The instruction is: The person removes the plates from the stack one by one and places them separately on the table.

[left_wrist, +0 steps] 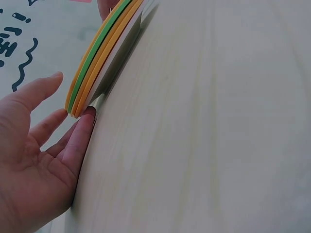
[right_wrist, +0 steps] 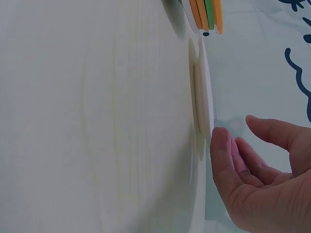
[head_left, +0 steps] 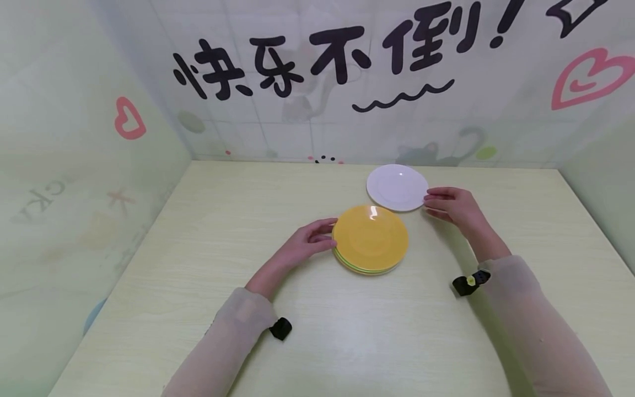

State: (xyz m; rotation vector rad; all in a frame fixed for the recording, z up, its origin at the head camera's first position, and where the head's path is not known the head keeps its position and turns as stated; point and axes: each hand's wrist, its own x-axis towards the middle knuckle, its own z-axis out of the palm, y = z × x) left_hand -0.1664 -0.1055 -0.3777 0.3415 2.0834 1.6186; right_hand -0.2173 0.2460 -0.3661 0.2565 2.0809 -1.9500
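A stack of several plates lies on the table, with a yellow-orange plate [head_left: 370, 238] on top; green, orange and white rims show below it in the left wrist view. My left hand [head_left: 302, 242] is at the stack's left edge, fingertips right at the rims. Its thumb [left_wrist: 48, 86] stands apart from the top plate. Behind the stack, slightly right, a white plate [head_left: 397, 187] lies by itself. At that plate's right rim is my right hand [head_left: 452, 207], fingers loosely bent. Its thumb [right_wrist: 267, 128] is raised away from the rim.
The pale wooden table [head_left: 238, 204] meets a printed wall [head_left: 278, 132] just behind the white plate. Side walls border the table on left and right. A small black camera [head_left: 281, 328] sits at the left wrist and another black device [head_left: 466, 285] at the right.
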